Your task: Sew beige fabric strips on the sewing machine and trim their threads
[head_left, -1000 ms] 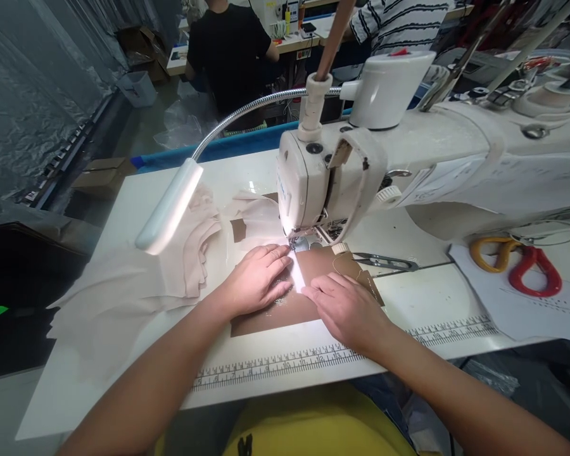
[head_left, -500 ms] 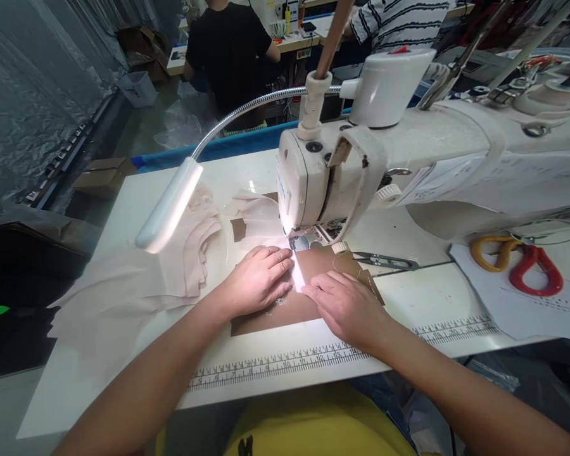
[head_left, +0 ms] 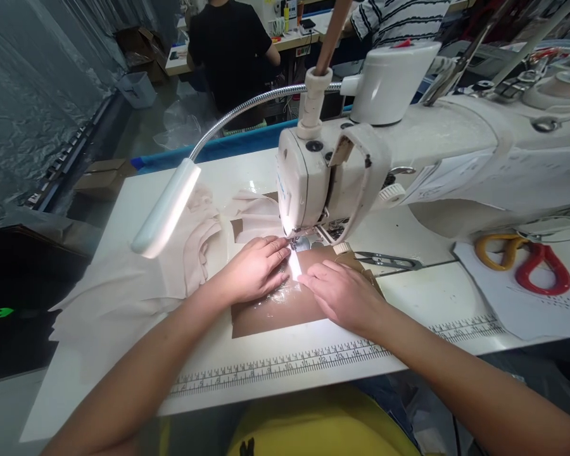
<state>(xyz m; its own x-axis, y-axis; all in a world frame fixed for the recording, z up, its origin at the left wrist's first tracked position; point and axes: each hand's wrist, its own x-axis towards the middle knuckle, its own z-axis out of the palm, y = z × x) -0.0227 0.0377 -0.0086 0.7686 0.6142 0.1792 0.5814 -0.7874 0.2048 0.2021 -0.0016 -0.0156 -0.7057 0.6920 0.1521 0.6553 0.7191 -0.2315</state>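
Note:
My left hand (head_left: 254,269) lies flat, fingers stretched out, on a brown sheet (head_left: 270,313) under clear film, its fingertips close to the needle of the white sewing machine (head_left: 313,180). My right hand (head_left: 344,294) also rests flat on the brown sheet, to the right of a narrow white strip (head_left: 295,266) that runs between both hands toward the presser foot. Neither hand grips anything.
A pile of pale pink fabric (head_left: 123,285) lies left under the gooseneck lamp (head_left: 164,209). Thread snips (head_left: 384,259) and red and yellow scissors (head_left: 527,263) lie to the right. A ruler strip (head_left: 275,367) marks the table's front edge. Two people work at tables behind.
Both hands have slid the brown sheet and white strip a little farther toward the needle; the view shifted slightly.

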